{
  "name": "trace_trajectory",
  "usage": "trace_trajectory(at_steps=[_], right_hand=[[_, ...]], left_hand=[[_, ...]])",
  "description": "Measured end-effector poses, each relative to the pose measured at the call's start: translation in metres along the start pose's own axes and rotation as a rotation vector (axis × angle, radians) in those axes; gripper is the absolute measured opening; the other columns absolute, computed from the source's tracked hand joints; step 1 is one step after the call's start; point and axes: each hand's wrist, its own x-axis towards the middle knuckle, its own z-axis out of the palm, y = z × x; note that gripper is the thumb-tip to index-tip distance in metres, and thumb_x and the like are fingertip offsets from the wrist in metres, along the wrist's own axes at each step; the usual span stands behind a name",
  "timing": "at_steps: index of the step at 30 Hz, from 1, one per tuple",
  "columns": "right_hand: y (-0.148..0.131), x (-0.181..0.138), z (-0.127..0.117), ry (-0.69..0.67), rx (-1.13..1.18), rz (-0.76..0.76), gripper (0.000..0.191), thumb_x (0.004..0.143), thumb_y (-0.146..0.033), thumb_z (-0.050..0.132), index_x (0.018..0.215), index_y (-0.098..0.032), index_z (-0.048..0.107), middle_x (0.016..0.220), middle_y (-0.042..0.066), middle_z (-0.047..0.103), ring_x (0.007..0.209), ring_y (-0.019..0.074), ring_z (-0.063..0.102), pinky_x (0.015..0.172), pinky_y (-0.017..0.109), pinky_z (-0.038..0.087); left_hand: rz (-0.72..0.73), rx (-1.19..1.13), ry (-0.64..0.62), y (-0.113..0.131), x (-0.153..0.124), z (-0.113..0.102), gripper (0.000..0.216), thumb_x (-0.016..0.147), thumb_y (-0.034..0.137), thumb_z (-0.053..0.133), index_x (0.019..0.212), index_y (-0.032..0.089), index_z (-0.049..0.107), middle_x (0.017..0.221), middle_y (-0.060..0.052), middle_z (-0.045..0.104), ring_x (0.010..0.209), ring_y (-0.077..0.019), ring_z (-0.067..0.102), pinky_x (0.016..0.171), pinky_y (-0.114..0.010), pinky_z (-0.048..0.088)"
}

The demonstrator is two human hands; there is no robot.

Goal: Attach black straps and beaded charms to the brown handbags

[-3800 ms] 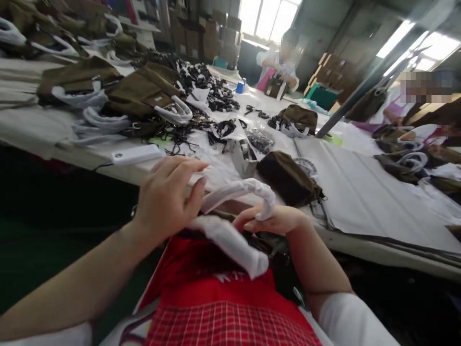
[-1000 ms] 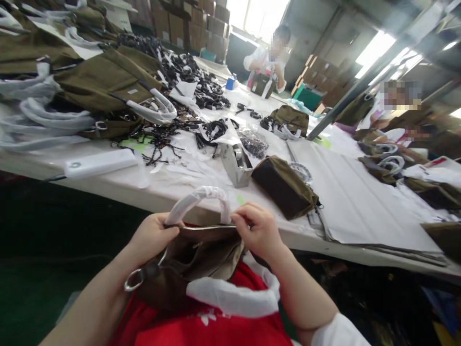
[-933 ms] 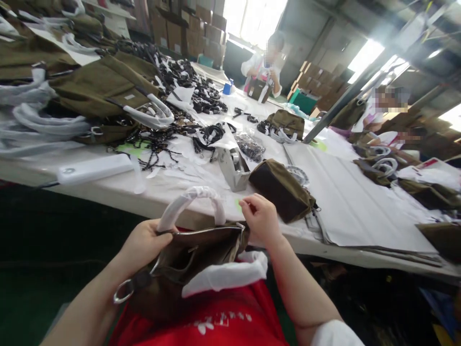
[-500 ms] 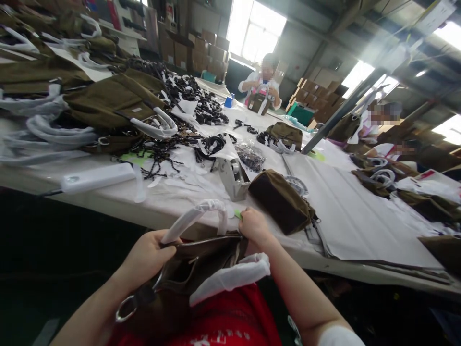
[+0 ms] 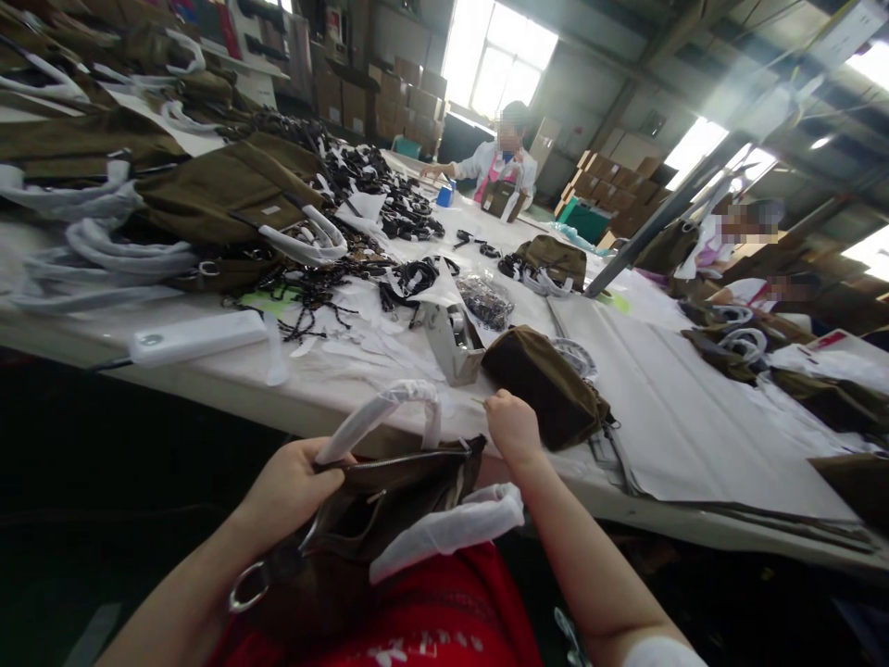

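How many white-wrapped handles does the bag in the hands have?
2. The upright handle rises at the far side of the bag, by the left hand; the flat handle lies over its near side. None seems hidden.

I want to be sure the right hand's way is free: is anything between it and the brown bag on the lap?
Nothing visible does. The right hand, closed, hovers just above the right end of the brown bag. The white-wrapped handle arches to one side of it, and the left hand grips the bag's other end.
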Motion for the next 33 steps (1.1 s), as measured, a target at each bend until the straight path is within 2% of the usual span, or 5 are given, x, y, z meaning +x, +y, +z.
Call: trace_trajectory(at_steps=[4,8,15,24,33], right_hand=[[0.011,-0.003,0.005,-0.045,0.093,-0.099,0.025,0.097,-0.020,0.054,0.090,-0.014,0.078,0.095,0.013,0.071,0.089,0.0208,0.068,0.082,0.028,0.048],[0.026,-0.004,0.009,-0.054,0.222,-0.175,0.019,0.095,-0.029,0.063,0.103,-0.020,0.078,0.104,0.006,0.072,0.094,0.0154,0.067,0.087,0.021,0.046],[0.039,-0.005,0.011,-0.053,0.346,-0.241,0.022,0.097,-0.024,0.059,0.108,-0.018,0.077,0.105,0.006,0.071,0.094,0.0149,0.067,0.087,0.020,0.046],[0.035,-0.007,0.008,-0.035,0.320,-0.247,0.024,0.098,-0.027,0.057,0.101,-0.017,0.078,0.102,0.006,0.070,0.091,0.0151,0.066,0.084,0.022,0.045],[0.030,-0.007,0.011,-0.009,0.239,-0.203,0.019,0.093,-0.028,0.064,0.102,-0.020,0.078,0.104,0.008,0.071,0.095,0.0191,0.066,0.085,0.025,0.045]], left_hand=[[-0.015,-0.006,-0.022,-0.003,0.001,0.001,0.016,0.060,0.030,0.063,0.067,0.020,0.073,0.068,-0.005,0.072,0.068,-0.0254,0.068,0.061,-0.029,0.054],[-0.017,0.006,-0.026,-0.004,0.002,0.003,0.016,0.060,0.031,0.064,0.067,0.020,0.073,0.069,-0.005,0.073,0.069,-0.0262,0.068,0.063,-0.030,0.055],[0.017,0.048,-0.023,-0.002,0.003,0.005,0.017,0.061,0.029,0.062,0.069,0.020,0.073,0.069,-0.005,0.073,0.068,-0.0259,0.068,0.061,-0.029,0.054],[0.023,0.068,-0.035,-0.001,-0.002,0.006,0.017,0.063,0.029,0.062,0.071,0.019,0.073,0.070,-0.005,0.073,0.069,-0.0264,0.068,0.062,-0.030,0.054],[0.045,0.087,-0.051,-0.004,-0.002,0.005,0.018,0.063,0.029,0.061,0.071,0.018,0.072,0.069,-0.004,0.073,0.068,-0.0247,0.068,0.062,-0.029,0.054]])
